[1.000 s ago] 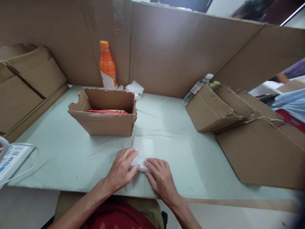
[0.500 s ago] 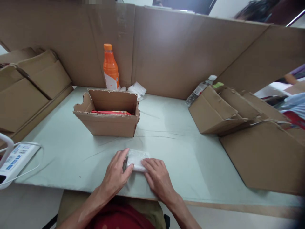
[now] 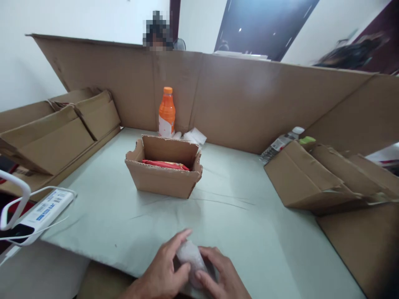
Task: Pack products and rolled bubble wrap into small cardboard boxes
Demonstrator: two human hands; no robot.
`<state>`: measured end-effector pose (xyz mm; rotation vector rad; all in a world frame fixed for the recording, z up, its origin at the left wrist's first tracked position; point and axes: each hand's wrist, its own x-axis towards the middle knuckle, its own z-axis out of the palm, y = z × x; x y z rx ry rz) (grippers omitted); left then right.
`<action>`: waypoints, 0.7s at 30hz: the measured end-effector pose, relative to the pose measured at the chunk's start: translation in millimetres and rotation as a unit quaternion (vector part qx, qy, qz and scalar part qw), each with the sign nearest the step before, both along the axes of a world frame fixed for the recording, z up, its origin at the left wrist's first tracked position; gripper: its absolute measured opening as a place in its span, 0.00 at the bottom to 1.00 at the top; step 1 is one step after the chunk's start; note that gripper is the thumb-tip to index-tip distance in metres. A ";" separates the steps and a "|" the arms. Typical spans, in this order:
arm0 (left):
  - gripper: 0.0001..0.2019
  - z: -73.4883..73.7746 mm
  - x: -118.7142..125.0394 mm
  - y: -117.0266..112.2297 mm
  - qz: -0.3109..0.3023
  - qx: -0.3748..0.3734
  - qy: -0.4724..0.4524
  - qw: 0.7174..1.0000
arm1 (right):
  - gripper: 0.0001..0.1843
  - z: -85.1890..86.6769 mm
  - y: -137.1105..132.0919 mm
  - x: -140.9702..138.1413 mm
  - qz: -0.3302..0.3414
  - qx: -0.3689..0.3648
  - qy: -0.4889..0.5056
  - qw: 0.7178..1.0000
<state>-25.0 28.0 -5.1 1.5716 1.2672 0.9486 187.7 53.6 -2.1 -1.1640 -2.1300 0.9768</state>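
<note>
Low at the front edge of the table, a small whitish package in clear, shiny wrapping (image 3: 191,256) is between my two hands. My left hand (image 3: 166,268) grips its left side, thumb on the near face and index finger reaching past the top. From the right, my right hand (image 3: 222,274) wraps round it with the thumb pressed on the lower part. What lies inside the wrapping I cannot make out. Beyond my hands stands an open cardboard box (image 3: 163,182) with a red packet (image 3: 165,165) inside.
An orange bottle (image 3: 167,114) and crumpled white wrapping (image 3: 195,136) are at the cardboard wall (image 3: 249,99). A clear bottle (image 3: 280,145) leans by cardboard boxes (image 3: 305,174) on the right. More boxes (image 3: 59,133) and a white power strip (image 3: 46,211) are left. A person (image 3: 157,33) is behind the wall.
The view has tilted up and shifted left. The package, lying flat on the table before, is now turned more lengthwise and closer to me, with both hands gathered round it.
</note>
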 end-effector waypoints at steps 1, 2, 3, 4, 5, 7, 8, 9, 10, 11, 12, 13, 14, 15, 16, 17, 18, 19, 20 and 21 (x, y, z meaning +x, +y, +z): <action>0.36 3.4 -3.7 3.7 -0.009 0.066 0.037 0.997 | 0.14 0.5 2.4 -0.4 0.004 -0.004 -0.004 1.000; 0.37 9.4 -9.8 9.9 -0.005 0.135 0.071 0.988 | 0.11 2.5 5.6 -0.7 0.003 0.003 -0.006 1.000; 0.38 18.1 -18.4 18.8 0.015 0.202 0.103 0.974 | 0.09 6.5 9.8 -0.4 0.000 0.019 -0.004 1.000; 0.38 29.2 -29.3 29.9 0.049 0.262 0.137 0.954 | 0.08 13.0 15.2 0.5 -0.002 0.042 0.001 0.999; 0.38 41.6 -41.9 42.8 0.091 0.314 0.172 0.929 | 0.06 22.3 21.6 2.1 -0.001 0.071 0.007 0.997; 0.37 65.8 -68.9 70.0 0.184 0.402 0.239 0.864 | 0.05 49.0 37.8 5.3 -0.005 0.152 0.020 0.988; 0.37 75.1 -81.2 82.1 0.222 0.424 0.266 0.837 | 0.05 65.7 47.3 5.7 -0.014 0.198 0.022 0.980; 0.37 81.5 -91.5 92.0 0.248 0.434 0.288 0.817 | 0.05 83.7 57.5 4.6 -0.033 0.243 0.018 0.969; 0.36 84.7 -99.0 99.1 0.266 0.439 0.300 0.804 | 0.04 101.9 68.5 1.5 -0.057 0.288 0.011 0.956; 0.35 84.8 -103.7 103.3 0.277 0.438 0.303 0.800 | 0.03 119.3 80.4 -4.0 -0.081 0.331 0.003 0.940; 0.34 82.4 -105.8 104.8 0.282 0.435 0.299 0.801 | 0.03 135.0 93.1 -12.0 -0.099 0.369 -0.005 0.924; 0.33 78.4 -105.8 104.3 0.284 0.433 0.292 0.804 | 0.02 148.2 106.9 -22.5 -0.104 0.400 -0.013 0.910; 0.33 73.6 -104.4 102.5 0.285 0.432 0.283 0.807 | 0.03 158.5 121.7 -35.6 -0.095 0.425 -0.025 0.900; 0.33 69.0 -102.4 100.1 0.286 0.430 0.275 0.811 | 0.04 165.9 137.1 -50.8 -0.075 0.442 -0.050 0.892; 0.33 65.2 -100.3 98.0 0.286 0.429 0.269 0.814 | 0.06 170.4 152.9 -67.9 -0.049 0.448 -0.094 0.888; 0.33 62.7 -98.6 96.5 0.286 0.428 0.263 0.816 | 0.08 172.4 168.3 -86.2 -0.023 0.441 -0.159 0.883; 0.33 61.5 -97.6 96.0 0.287 0.428 0.257 0.817 | 0.10 172.6 182.6 -105.2 0.001 0.424 -0.237 0.874; 0.33 61.4 -97.3 96.4 0.288 0.427 0.252 0.819 | 0.12 171.2 195.4 -124.2 0.028 0.398 -0.320 0.859; 0.33 62.4 -97.6 97.6 0.289 0.427 0.247 0.820 | 0.12 168.9 206.1 -142.3 0.057 0.366 -0.394 0.841; 0.32 63.9 -98.3 99.4 0.289 0.428 0.244 0.821 | 0.12 166.0 214.6 -158.9 0.088 0.334 -0.449 0.824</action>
